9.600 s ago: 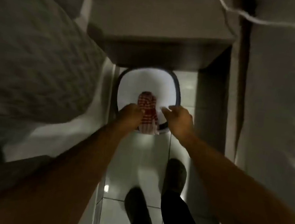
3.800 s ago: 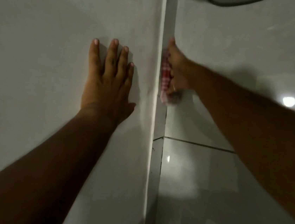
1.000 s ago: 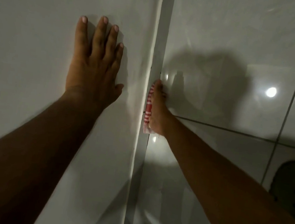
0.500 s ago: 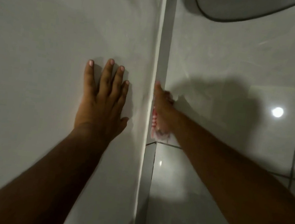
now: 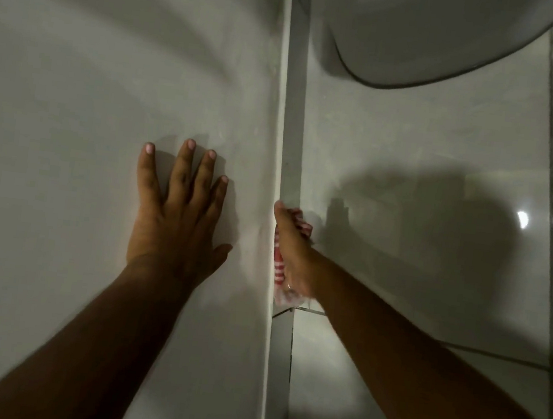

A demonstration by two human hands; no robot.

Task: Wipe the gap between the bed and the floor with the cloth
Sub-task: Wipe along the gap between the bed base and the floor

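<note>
You are pressing your left hand (image 5: 177, 218) flat and open on the bed (image 5: 72, 117), holding nothing. Your right hand (image 5: 292, 252) is gripping the red-checked cloth (image 5: 278, 264), pushing it against the bed's edge where it meets the floor (image 5: 414, 139). The wiping looks mid-course: the cloth is sitting about halfway along the visible gap (image 5: 293, 108). How clean any stretch is, the dim light is not showing. The run toward the basin (image 5: 442, 38) and the run nearer you may still be waiting.
</note>
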